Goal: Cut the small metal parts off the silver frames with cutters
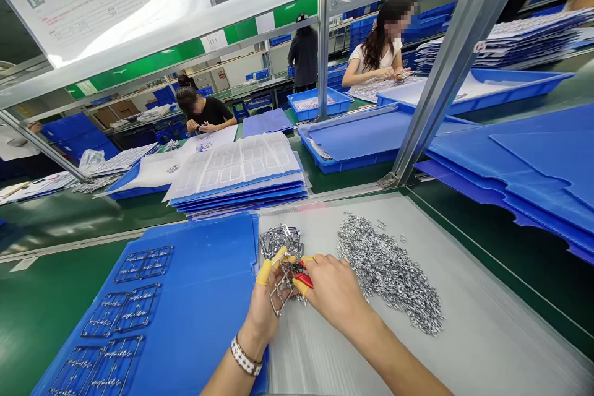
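My left hand (263, 304), with yellow finger cots on its fingertips, is closed around a small silver metal frame (277, 297) held up at a tilt. Red-handled pliers (305, 280) are gripped in my right hand (338, 289), also wearing yellow cots; their jaws, close to the frame, cannot be made out. Just beyond my fingers lies a heap of similar metal frames (283, 238). A large spread of tiny silver metal pieces (392, 275) rests on the grey translucent sheet (482, 315) to the right. Several frames (121, 309) lie in pairs on the blue plastic sheet (199, 297) at left.
Stacked sheets (241, 164) stand beyond the work area. Blue trays (357, 136) sit behind a slanted metal post (457, 68). Blue sheets (533, 154) jut in at right. A metal rail (185, 25) crosses overhead. Co-workers sit at the far bench.
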Action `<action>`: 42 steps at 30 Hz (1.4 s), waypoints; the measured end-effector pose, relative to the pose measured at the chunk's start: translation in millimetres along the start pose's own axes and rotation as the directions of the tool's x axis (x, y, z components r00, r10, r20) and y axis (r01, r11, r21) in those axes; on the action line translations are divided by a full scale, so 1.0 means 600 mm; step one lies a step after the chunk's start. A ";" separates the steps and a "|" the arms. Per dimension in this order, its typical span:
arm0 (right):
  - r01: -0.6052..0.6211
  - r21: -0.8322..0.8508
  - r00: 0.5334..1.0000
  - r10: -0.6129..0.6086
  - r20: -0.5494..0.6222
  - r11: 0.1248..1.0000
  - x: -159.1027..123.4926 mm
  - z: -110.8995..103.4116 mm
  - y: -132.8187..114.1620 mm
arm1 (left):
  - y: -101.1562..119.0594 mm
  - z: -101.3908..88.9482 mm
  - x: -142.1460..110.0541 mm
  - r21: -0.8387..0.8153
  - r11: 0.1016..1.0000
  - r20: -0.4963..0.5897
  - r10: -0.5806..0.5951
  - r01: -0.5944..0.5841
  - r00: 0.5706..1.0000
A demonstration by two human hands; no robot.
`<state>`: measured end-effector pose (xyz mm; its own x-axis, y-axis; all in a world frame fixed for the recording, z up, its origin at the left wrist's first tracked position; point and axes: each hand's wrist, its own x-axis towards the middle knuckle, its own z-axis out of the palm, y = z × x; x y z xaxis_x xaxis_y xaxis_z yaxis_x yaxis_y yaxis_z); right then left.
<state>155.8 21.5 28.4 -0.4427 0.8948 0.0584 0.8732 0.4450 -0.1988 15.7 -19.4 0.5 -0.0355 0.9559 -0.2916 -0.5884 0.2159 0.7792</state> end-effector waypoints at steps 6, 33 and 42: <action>0.005 0.024 1.000 -0.006 0.006 1.000 -0.001 0.002 0.006 | 0.002 0.000 0.000 -0.006 1.000 0.039 -0.019 0.019 0.999; -0.008 -0.010 1.000 0.008 0.027 1.000 -0.027 0.019 0.005 | 0.008 0.012 0.002 -0.151 0.989 -0.049 -0.003 -0.005 0.999; 0.006 -0.024 0.998 -0.004 0.060 1.000 -0.018 0.004 -0.007 | -0.003 0.006 0.004 -0.037 0.997 -0.110 0.061 -0.066 0.992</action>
<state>156.6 9.7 26.0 -0.4576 0.8891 0.0008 0.8753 0.4507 -0.1753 19.9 -16.5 0.3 -0.1602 0.9395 -0.3028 -0.6146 0.1451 0.7754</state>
